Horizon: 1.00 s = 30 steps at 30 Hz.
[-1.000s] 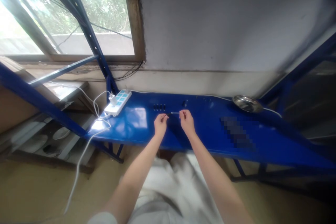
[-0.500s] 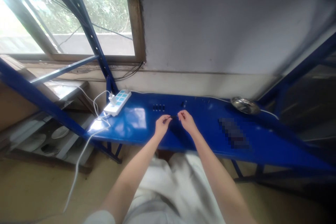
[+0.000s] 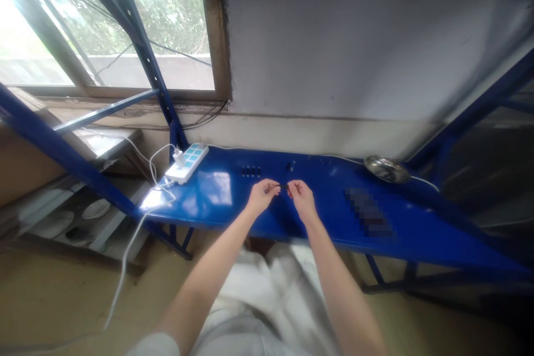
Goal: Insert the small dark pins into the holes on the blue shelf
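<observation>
Between my two hands, above the blue table (image 3: 317, 217), is a small dark stick-shaped piece (image 3: 283, 186), too small to name. My left hand (image 3: 263, 194) is closed in a pinch on its left end. My right hand (image 3: 299, 197) pinches the right end, and fingers hide both ends. Behind my left hand stand several small dark cylinders (image 3: 251, 171) in a row on the table. Past my right hand lies a small dark and pale piece (image 3: 291, 166), with several tiny pieces (image 3: 325, 162) farther right.
A white power strip (image 3: 188, 163) with a plugged-in cord is at the table's left end. A shiny metal dish (image 3: 387, 169) sits at the back right. A blurred-out dark object (image 3: 369, 212) lies to the right. Blue frame posts (image 3: 146, 58) rise at the left.
Both hands have shifted slightly right with the dark piece. My fingers have drawn closer together around it, and less of it shows between them.
</observation>
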Available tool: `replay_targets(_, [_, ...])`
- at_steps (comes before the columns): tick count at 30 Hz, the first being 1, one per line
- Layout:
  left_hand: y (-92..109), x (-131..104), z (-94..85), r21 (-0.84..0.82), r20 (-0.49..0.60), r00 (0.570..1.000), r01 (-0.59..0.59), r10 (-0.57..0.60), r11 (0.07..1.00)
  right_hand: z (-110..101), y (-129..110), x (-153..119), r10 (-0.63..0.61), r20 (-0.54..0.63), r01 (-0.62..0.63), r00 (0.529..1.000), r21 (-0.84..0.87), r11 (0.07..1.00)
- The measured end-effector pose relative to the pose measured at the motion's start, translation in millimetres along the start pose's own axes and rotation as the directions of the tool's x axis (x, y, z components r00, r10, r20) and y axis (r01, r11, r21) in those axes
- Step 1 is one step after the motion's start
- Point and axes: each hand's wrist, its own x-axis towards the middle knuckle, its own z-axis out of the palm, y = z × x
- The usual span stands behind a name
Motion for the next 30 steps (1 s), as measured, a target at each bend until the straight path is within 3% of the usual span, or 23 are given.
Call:
replay_targets(6, [16.3,12.5,-2.9,0.118,0.079,0.995,-0.073,0.064,0.99,-6.7,-12.3,1.6,0.025,0.011,-0.025,1.0,0.018,1.0])
replay_targets(10, [26.2,22.2,-11.5,0.263,0.093,0.986,-0.158,0.138,0.952,-10.9,-15.6,5.4,0.001,0.152,0.001,0.988,-0.011,1.0])
replay_targets(16, [26.9,33.4,-19.8,0.331,0.168,0.973,-0.208,0.159,0.921,-5.5,-10.3,15.4,0.002,0.353,0.09,0.936,-0.244,0.966])
replay_targets(21, [21.2,38.4,-22.6,0.364,0.165,0.972,-0.217,0.167,0.906,9.2,-11.8,32.4,-0.071,0.358,0.243,0.931,-0.462,0.853])
replay_targets(23, [12.7,38.4,-26.4,0.34,0.119,0.98,-0.193,0.162,0.921,15.2,-12.7,42.1,-0.073,0.352,0.264,0.933,-0.533,0.804])
replay_targets(26, [-7.2,35.6,-35.9,0.284,-0.074,0.995,-0.044,0.068,0.958,24.0,-10.7,57.7,0.039,0.332,0.175,0.942,-0.589,0.789])
replay_targets(30, [-33.4,27.6,-48.7,0.194,-0.268,0.953,0.201,-0.145,0.96,38.3,1.1,75.7,0.132,0.34,0.112,0.931,-0.611,0.784])
